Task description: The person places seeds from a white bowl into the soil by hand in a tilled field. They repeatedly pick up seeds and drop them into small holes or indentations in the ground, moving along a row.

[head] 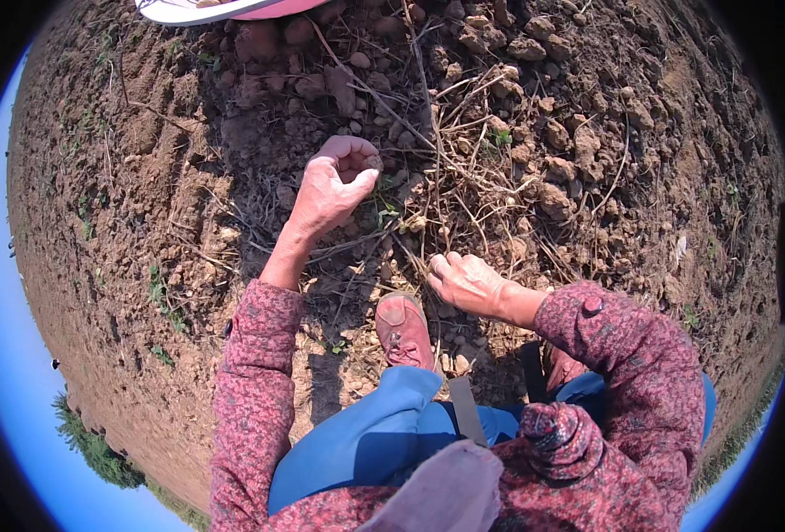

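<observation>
My left hand [336, 183] is raised over the soil, thumb and fingers curled into a ring. Between the fingertips sits a small brown lump [373, 162], either a clod or a small tuber. Lower and to the right, my right hand [469, 282] reaches down among dry plant stems [435, 156], a ring on one finger. Its fingertips point into the stems, and whatever is under them is hidden. Loose clods and dry stalks cover the ground between both hands.
A pink basin with a white rim [233, 12] stands at the top edge, holding some brown lumps. Larger clods [555, 199] lie to the right. My red shoe [403, 329] rests just below the hands. Small green weeds [157, 289] grow on the left.
</observation>
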{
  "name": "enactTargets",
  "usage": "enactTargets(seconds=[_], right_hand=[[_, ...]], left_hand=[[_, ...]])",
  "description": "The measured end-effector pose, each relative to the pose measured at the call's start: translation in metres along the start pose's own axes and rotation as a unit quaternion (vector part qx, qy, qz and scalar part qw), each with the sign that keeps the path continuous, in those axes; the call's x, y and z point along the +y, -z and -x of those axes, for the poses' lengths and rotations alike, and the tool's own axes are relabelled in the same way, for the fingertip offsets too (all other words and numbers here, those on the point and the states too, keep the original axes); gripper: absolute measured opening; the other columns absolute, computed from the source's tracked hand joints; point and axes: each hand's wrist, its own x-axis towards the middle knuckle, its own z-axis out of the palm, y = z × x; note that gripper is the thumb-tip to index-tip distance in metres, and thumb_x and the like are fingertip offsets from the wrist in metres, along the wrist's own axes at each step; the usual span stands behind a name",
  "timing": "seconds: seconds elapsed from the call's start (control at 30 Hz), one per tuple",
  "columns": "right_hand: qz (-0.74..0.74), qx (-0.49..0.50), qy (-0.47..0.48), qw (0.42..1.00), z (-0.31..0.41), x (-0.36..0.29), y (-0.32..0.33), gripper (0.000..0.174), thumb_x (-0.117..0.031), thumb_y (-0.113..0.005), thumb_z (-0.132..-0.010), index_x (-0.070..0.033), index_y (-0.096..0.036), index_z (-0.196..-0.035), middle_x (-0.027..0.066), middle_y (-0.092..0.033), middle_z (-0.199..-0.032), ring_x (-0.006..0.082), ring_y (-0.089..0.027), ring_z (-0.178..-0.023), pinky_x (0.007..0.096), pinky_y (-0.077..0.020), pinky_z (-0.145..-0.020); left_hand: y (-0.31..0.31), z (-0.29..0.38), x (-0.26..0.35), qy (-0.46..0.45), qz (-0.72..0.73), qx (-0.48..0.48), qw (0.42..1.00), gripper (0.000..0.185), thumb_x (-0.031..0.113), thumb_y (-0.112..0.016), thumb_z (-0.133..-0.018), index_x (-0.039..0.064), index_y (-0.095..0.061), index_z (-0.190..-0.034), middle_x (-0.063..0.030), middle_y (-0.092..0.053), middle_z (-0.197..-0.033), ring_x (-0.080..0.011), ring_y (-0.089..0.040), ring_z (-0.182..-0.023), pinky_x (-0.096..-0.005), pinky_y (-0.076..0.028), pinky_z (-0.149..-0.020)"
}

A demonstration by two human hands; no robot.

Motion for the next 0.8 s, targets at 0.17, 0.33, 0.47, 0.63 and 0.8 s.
enactTargets(seconds=[0.17, 0.33, 0.47, 0.63, 0.8], right_hand=[[-0.035, -0.050, -0.053, 0.997, 0.005, 0.001, -0.002, 0.017, -0.015, -0.053, -0.080, -0.001, -0.055, -0.090, 0.0135, -0.055, -0.086, 0.0262, -0.058, -0.073, 0.0344, -0.0492, -0.055], [-0.442, 0.004, -0.184, 0.878, -0.006, 0.028, 0.020, 0.019, -0.018, -0.063, -0.077, -0.003, -0.060, -0.087, 0.0110, -0.062, -0.069, 0.0141, -0.061, -0.062, 0.0328, -0.0476, -0.055], [-0.353, 0.058, -0.358, 0.863, -0.042, 0.000, 0.033, 0.020, -0.018, -0.062, -0.077, 0.001, -0.064, -0.082, 0.0195, -0.063, -0.071, 0.0286, -0.065, -0.067, 0.0378, -0.0514, -0.062], [-0.106, 0.158, -0.329, 0.925, -0.054, -0.023, -0.010, 0.006, -0.010, -0.057, -0.077, -0.006, -0.053, -0.079, 0.0122, -0.058, -0.072, 0.0288, -0.062, -0.065, 0.0400, -0.0506, -0.056], [-0.123, 0.067, -0.339, 0.930, -0.051, -0.027, -0.010, 0.012, -0.018, -0.058, -0.081, -0.007, -0.056, -0.084, 0.0160, -0.061, -0.068, 0.0336, -0.062, -0.061, 0.0438, -0.0478, -0.053]], left_hand=[[0.001, 0.013, 0.008, 0.006, 0.397, -0.076, 0.915, 0.018, 0.011, -0.054, -0.083, 0.002, -0.051, -0.098, -0.0086, -0.057, -0.098, -0.0166, -0.061, -0.087, -0.0312, -0.053, -0.077], [-0.019, 0.057, 0.013, -0.061, -0.177, -0.120, 0.975, 0.022, 0.021, -0.068, -0.081, 0.004, -0.058, -0.073, -0.0021, -0.051, -0.065, -0.0112, -0.050, -0.053, -0.0264, -0.040, -0.046], [-0.048, 0.092, -0.031, -0.178, -0.516, -0.011, 0.838, 0.027, 0.021, -0.067, -0.076, 0.008, -0.059, -0.098, -0.0061, -0.051, -0.065, -0.0210, -0.058, -0.053, -0.0320, -0.045, -0.045], [-0.055, 0.089, -0.039, -0.186, -0.531, 0.020, 0.827, 0.027, 0.016, -0.065, -0.075, 0.006, -0.058, -0.098, -0.0063, -0.050, -0.068, -0.0199, -0.057, -0.051, -0.0312, -0.044, -0.043], [-0.056, 0.101, -0.045, -0.182, -0.510, -0.005, 0.841, 0.016, 0.016, -0.066, -0.074, 0.009, -0.053, -0.081, -0.0065, -0.049, -0.074, -0.0207, -0.057, -0.051, -0.0306, -0.044, -0.043]])
